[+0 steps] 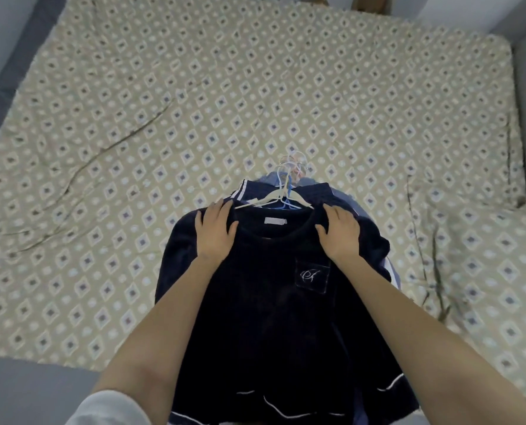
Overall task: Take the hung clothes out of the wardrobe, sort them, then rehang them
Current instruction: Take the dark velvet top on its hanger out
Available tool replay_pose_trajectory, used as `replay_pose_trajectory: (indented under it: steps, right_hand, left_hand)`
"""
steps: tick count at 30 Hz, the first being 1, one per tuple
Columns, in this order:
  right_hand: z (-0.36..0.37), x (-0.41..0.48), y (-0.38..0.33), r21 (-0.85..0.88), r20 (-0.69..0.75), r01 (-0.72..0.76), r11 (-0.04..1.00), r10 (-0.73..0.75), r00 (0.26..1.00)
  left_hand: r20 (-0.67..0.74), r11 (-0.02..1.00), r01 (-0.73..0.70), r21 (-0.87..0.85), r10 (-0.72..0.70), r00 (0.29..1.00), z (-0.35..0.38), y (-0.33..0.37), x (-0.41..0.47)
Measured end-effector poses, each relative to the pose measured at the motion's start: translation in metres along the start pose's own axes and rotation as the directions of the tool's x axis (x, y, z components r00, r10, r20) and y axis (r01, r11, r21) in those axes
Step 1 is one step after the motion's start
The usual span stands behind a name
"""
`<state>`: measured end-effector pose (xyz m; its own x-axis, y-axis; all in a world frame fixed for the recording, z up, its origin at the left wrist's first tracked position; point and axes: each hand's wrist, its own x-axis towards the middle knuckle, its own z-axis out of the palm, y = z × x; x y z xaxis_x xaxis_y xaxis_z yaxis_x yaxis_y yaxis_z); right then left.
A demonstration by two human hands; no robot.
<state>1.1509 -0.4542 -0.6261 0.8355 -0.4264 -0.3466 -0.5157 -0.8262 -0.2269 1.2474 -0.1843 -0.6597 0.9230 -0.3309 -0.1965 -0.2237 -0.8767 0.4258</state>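
Dark top, uppermost of a clothes pile, left hand and right hand flat on its shoulders, fingers straight, gripping nothing; hangers beyond; all on patterned bed cover: out of wardrobe, sorting seemingly barely begun, rehanging outstanding.

Two arms in view, both reaching in from near edge.
Left arm: bare from hand to above elbow.
Short sleeve at near-left corner: white to pale grey, plain soft fabric, no print visible, rounded hem across upper arm.
Right arm: bare along whole visible length, up to frame edge at near right.
Left hand, right hand: bare; finer detail blurred.
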Motion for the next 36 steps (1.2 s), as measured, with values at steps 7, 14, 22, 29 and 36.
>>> replay_pose_trajectory:
  steps: [7,14,22,29,36]
  right_hand:
    - [-0.018,-0.025,-0.036,-0.184,0.073,0.215,0.959,-0.205,0.976]
    - [-0.06,-0.046,-0.092,-0.252,0.098,0.403,0.88,-0.391,0.915]
    - [-0.091,-0.117,-0.18,-0.298,0.15,0.648,0.701,-0.636,0.757]
    - [-0.081,-0.232,-0.278,-0.243,0.223,0.871,0.427,-0.849,0.479]
    - [-0.036,-0.399,-0.351,-0.214,0.33,0.977,0.017,-0.94,0.089]
  left_hand:
    - [0.025,0.999,0.027,0.044,-0.028,0.999,-0.02,0.012,-0.046]
    - [-0.052,0.986,0.156,0.05,-0.154,0.987,-0.071,0.008,-0.111]
    - [-0.296,0.898,0.436,-0.055,-0.431,0.852,-0.137,-0.019,-0.245]
    - [-0.443,0.724,0.656,-0.213,-0.67,0.596,-0.17,-0.052,-0.401]
    - [-0.518,0.425,0.85,-0.312,-0.826,0.223,-0.169,-0.064,-0.586]
